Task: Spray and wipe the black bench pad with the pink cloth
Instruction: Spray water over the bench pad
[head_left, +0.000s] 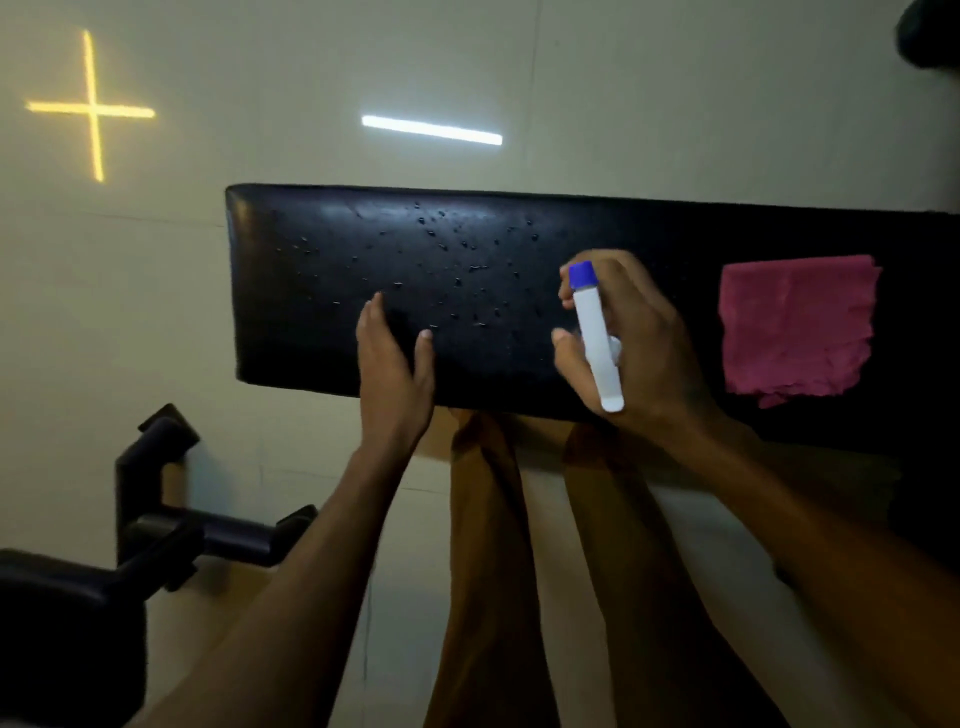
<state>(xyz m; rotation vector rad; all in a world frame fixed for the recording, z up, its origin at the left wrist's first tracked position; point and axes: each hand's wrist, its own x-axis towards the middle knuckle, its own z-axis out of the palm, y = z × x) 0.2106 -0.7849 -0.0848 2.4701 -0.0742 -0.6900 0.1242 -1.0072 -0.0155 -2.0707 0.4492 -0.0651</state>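
The pad (332, 291) lay under both my hands, beaded with droplets (441, 244) mostly ahead of my left hand (392, 369), which hung flat and empty by the near edge. The cloth (797, 327) rested on the pad, just beyond my right hand (631, 338), clamped round the sprayer (595, 332). I judged spraying should spread to the dry ends before wiping, nozzle kept low.

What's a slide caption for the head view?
Right hand holds spray bottle over droplet-speckled black bench pad; pink cloth waits.
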